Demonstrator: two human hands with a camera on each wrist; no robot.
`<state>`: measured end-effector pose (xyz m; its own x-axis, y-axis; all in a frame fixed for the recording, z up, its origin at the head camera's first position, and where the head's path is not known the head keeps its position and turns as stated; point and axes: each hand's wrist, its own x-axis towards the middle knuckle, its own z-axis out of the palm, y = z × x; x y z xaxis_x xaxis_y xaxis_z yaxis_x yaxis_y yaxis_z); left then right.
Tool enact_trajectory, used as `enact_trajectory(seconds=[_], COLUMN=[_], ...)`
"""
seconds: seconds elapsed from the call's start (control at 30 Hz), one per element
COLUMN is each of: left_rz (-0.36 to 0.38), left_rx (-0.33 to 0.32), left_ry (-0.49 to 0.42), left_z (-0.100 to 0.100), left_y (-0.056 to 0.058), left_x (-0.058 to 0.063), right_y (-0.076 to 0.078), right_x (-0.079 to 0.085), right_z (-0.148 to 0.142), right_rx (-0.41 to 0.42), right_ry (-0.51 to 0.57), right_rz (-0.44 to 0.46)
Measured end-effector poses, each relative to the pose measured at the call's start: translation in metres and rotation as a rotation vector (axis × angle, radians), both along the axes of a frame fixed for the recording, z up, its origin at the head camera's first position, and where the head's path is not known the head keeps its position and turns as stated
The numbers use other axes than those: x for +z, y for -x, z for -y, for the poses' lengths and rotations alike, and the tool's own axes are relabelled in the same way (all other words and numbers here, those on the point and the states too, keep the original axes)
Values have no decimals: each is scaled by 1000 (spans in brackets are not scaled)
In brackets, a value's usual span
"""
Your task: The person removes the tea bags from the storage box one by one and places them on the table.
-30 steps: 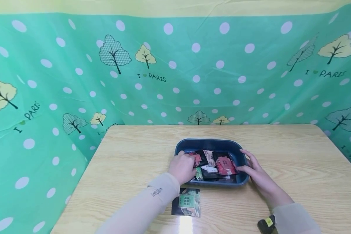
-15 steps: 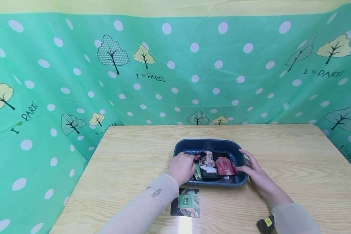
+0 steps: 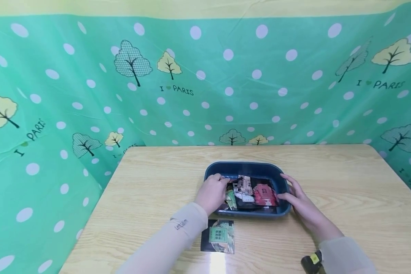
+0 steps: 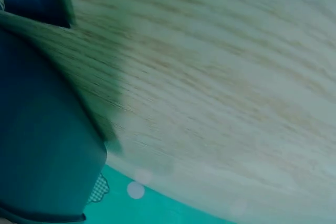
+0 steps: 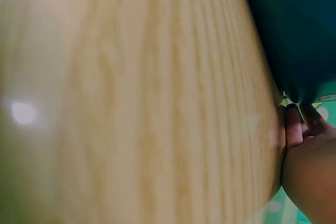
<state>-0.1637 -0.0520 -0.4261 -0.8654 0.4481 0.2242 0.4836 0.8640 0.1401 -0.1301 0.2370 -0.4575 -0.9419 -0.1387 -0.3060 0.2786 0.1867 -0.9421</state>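
Note:
A dark blue bin stands on the table, holding several flat sachets: a red one, a pale pink one and a green one. My left hand reaches over the bin's left side. Its fingers pinch a dark sachet, mostly hidden by the hand. At the right end, my right hand grips the bin's wall, thumb inside the rim and other fingers outside. In the right wrist view, fingers show beside the bin's outer wall.
A black and green sachet lies flat on the wooden table in front of the bin. A black and yellow device sits at the right wrist. A green dotted curtain hangs behind the table.
The red and black sachet by my left hand has tipped up and is now mostly hidden. More of the green sachet shows. My right hand stays on the bin.

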Motion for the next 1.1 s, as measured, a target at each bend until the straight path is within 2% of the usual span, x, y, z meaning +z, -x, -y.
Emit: enact_trajectory(seconds=[0.1,0.2,0.3,0.47,0.6,0.83,0.93,1.1], left_rz=[27,19,-48,-215,-316,-424,-468,-499], left_rx=[-11,-39,-95,-236,-321,-485,-532,-597], left_ry=[-99,-157,-160,-145,-143,-168,-153,-147], left_z=[3,6,10,16,20,23,22,19], left_y=[0,-2,-5,-12,-19,-32,-40,-53], left_x=[2,3,5,8,10,15,17,19], right_y=[0,0,0,0,0,1,1,1], right_x=[1,1,1,1,0,-1,-1,0], right_z=[1,0,1,1,1,0,1,1], right_rx=[-5,-6,-6,-7,-8,-6,-7,-11], right_ry=[5,7,11,20,28,24,22,16], right_rz=[0,1,2,0,-5,-2,-9,-2])
